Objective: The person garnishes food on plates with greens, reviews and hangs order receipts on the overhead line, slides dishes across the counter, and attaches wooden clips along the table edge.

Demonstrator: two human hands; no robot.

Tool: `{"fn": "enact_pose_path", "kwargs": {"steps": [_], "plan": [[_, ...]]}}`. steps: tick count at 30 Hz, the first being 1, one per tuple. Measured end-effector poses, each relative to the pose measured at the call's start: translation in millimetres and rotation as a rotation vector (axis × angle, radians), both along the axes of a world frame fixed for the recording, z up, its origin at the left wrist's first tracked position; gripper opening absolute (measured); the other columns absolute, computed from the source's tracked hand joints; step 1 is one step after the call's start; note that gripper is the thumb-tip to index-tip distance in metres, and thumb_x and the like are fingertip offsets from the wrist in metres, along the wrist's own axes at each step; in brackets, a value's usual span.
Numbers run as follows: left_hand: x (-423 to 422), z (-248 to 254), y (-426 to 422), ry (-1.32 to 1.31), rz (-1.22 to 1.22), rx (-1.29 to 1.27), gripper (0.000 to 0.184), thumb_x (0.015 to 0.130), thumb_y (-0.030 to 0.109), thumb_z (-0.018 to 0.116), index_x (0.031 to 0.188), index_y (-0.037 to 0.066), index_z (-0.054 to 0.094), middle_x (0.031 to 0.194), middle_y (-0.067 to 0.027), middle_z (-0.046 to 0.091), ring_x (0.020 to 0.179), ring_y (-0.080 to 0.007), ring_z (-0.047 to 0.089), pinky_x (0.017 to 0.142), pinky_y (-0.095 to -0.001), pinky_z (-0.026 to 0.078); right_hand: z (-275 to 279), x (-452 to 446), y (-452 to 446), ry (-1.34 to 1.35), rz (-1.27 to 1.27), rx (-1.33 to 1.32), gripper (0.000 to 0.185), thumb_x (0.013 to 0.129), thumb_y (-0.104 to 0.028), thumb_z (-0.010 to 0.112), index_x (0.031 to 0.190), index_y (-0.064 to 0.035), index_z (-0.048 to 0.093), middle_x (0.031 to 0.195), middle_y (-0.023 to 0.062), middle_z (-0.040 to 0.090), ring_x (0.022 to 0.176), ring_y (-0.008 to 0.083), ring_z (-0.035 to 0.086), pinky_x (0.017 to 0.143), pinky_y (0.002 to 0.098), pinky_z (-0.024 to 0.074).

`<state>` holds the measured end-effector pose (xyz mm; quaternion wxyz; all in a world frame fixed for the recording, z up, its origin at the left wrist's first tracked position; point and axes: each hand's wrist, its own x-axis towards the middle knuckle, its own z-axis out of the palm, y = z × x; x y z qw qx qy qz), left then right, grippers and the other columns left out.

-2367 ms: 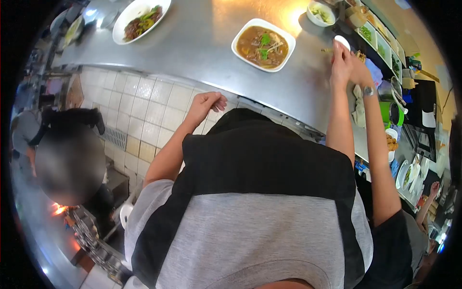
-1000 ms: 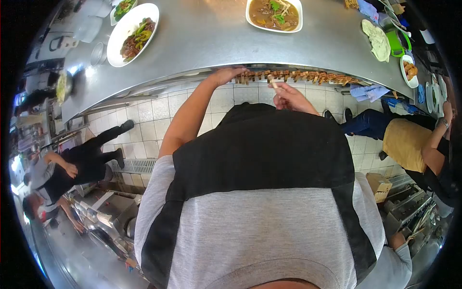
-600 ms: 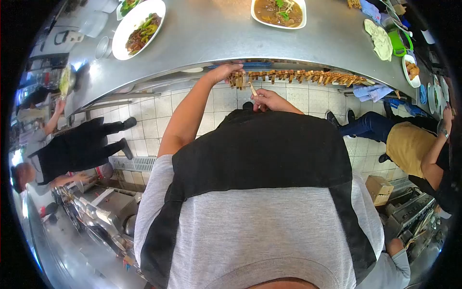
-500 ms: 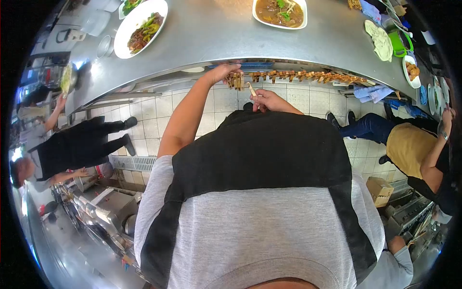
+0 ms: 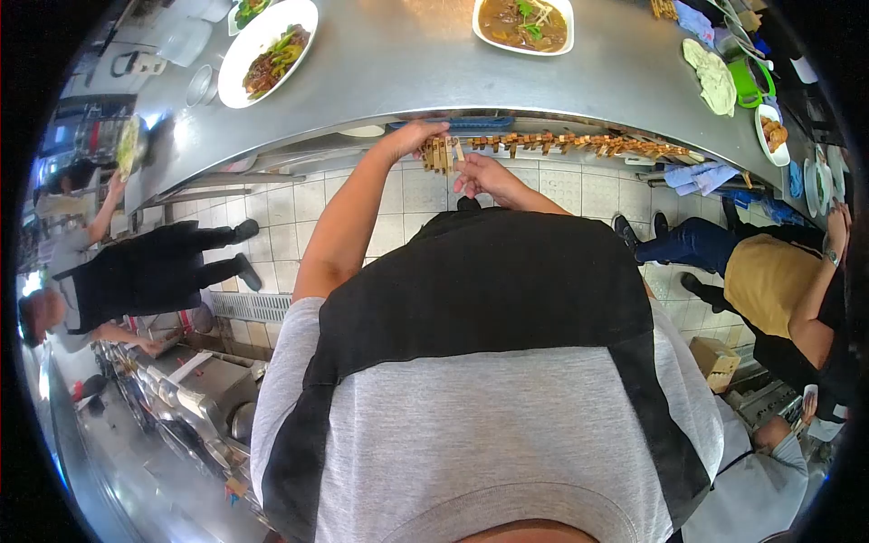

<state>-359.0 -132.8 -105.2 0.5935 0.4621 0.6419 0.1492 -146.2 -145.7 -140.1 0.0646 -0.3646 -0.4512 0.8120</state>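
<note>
Wooden clothespins [image 5: 552, 143] hang in a long row just below the front edge of the steel counter. At the row's left end my left hand [image 5: 415, 138] is closed around a bunch of clothespins [image 5: 436, 156], its fingers partly hidden behind them. My right hand [image 5: 489, 178] pinches a single pale clothespin [image 5: 459, 152] by its lower end. Its upper end is against or very near the bunch; whether it is clipped on, I cannot tell.
The counter [image 5: 389, 68] carries a plate of meat and greens [image 5: 237, 68], a bowl of brown stew [image 5: 489, 41] and a crumpled pale cloth [image 5: 709, 77]. Co-workers stand at left [image 5: 118, 276] and right [image 5: 760, 281]. A cardboard box [image 5: 713, 362] sits behind at right.
My right hand has moved up and left, bringing its clothespin from apart to the bunch at my left hand. At lower right another person has shifted further into view.
</note>
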Motion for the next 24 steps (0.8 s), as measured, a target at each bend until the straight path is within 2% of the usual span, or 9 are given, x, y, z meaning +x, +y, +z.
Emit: {"fn": "enact_pose_path", "kwargs": {"steps": [3, 5, 6, 8, 12, 14, 17, 20, 24], "plan": [[-2, -5, 4, 0.039, -0.085, -0.005, 0.047, 0.088, 0.049, 0.048, 0.101, 0.008, 0.065, 0.073, -0.0023, 0.060, 0.059, -0.0105, 0.049, 0.046, -0.0247, 0.036, 12, -3, 3, -0.094, 0.034, -0.051, 0.031, 0.094, -0.032, 0.049, 0.111, -0.0057, 0.049, 0.084, 0.0070, 0.064, 0.059, 0.0125, 0.056, 0.057, 0.0243, 0.0441], [-1, -6, 2, 0.003, -0.098, 0.099, 0.046, 0.089, 0.048, 0.047, 0.108, 0.010, 0.063, 0.077, -0.0033, 0.061, 0.060, -0.0101, 0.050, 0.046, -0.0247, 0.037, 19, 7, 6, -0.193, 0.064, -0.107, 0.036, 0.094, -0.033, 0.049, 0.118, -0.0062, 0.048, 0.088, 0.0076, 0.064, 0.064, 0.0139, 0.058, 0.060, 0.0271, 0.0458], [1, -6, 0, -0.017, -0.103, 0.153, 0.045, 0.089, 0.048, 0.047, 0.111, 0.011, 0.063, 0.079, -0.0038, 0.062, 0.060, -0.0099, 0.051, 0.046, -0.0247, 0.037, 14, 10, 6, -0.204, 0.016, -0.132, 0.038, 0.094, -0.032, 0.050, 0.122, -0.0067, 0.045, 0.095, 0.0091, 0.062, 0.070, 0.0158, 0.059, 0.063, 0.0294, 0.0465], [4, 10, -1, -0.050, -0.153, 0.067, 0.043, 0.089, 0.044, 0.048, 0.116, 0.014, 0.061, 0.081, -0.0038, 0.064, 0.062, -0.0092, 0.052, 0.046, -0.0243, 0.037, -11, 15, 2, -0.226, -0.078, -0.182, 0.044, 0.093, -0.029, 0.051, 0.130, -0.0077, 0.039, 0.109, 0.0121, 0.058, 0.081, 0.0196, 0.060, 0.067, 0.0342, 0.0479], [6, -3, -2, -0.150, -0.159, 0.041, 0.040, 0.089, 0.035, 0.052, 0.122, 0.014, 0.058, 0.078, -0.0022, 0.065, 0.061, -0.0077, 0.053, 0.047, -0.0232, 0.036, -23, 3, -6, -0.018, -0.321, -0.295, 0.050, 0.095, -0.029, 0.045, 0.138, -0.0110, 0.027, 0.124, 0.0120, 0.045, 0.095, 0.0237, 0.055, 0.076, 0.0387, 0.0457], [6, 5, 0, -0.041, -0.232, 0.017, 0.040, 0.087, 0.036, 0.055, 0.119, 0.014, 0.061, 0.088, -0.0032, 0.066, 0.072, -0.0097, 0.056, 0.057, -0.0259, 0.042, -14, -1, -3, 0.075, -0.404, -0.364, 0.052, 0.095, -0.026, 0.047, 0.138, -0.0106, 0.023, 0.125, 0.0117, 0.043, 0.102, 0.0250, 0.053, 0.080, 0.0388, 0.0450], [8, 12, 4, 0.078, -0.265, -0.064, 0.040, 0.086, 0.036, 0.057, 0.118, 0.013, 0.062, 0.095, -0.0038, 0.066, 0.077, -0.0112, 0.057, 0.064, -0.0272, 0.045, -38, 3, 1, 0.225, -0.392, -0.469, 0.046, 0.092, -0.021, 0.056, 0.130, -0.0081, 0.034, 0.121, 0.0105, 0.046, 0.104, 0.0240, 0.051, 0.080, 0.0373, 0.0448], [7, 7, 6, 0.079, -0.262, -0.064, 0.042, 0.085, 0.036, 0.058, 0.119, 0.012, 0.062, 0.096, -0.0041, 0.066, 0.074, -0.0118, 0.054, 0.064, -0.0274, 0.044, -44, 16, -6, 0.183, -0.364, -0.415, 0.034, 0.088, -0.023, 0.062, 0.114, -0.0053, 0.049, 0.109, 0.0076, 0.054, 0.094, 0.0200, 0.054, 0.077, 0.0340, 0.0457], [9, -1, 5, 0.007, -0.283, -0.028, 0.048, 0.083, 0.040, 0.060, 0.122, 0.012, 0.059, 0.098, -0.0052, 0.066, 0.074, -0.0133, 0.052, 0.070, -0.0279, 0.045, -44, 30, -13, 0.140, -0.357, -0.412, 0.019, 0.089, -0.022, 0.061, 0.099, -0.0057, 0.058, 0.086, 0.0016, 0.059, 0.079, 0.0144, 0.057, 0.071, 0.0292, 0.0475]]}}
